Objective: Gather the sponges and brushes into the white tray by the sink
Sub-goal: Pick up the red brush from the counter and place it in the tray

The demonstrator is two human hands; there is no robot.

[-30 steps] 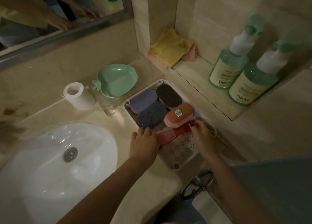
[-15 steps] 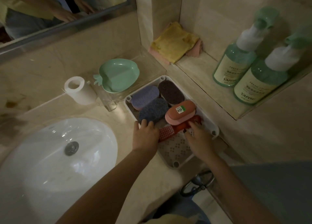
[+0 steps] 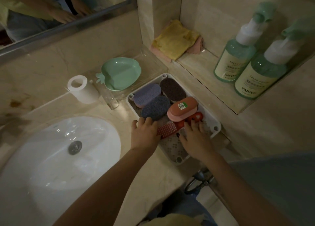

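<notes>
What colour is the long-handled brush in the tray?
Red; the brush shows best in the head view, between both hands.

Red brush [image 3: 167, 129] in white tray [image 3: 210, 118]
</notes>
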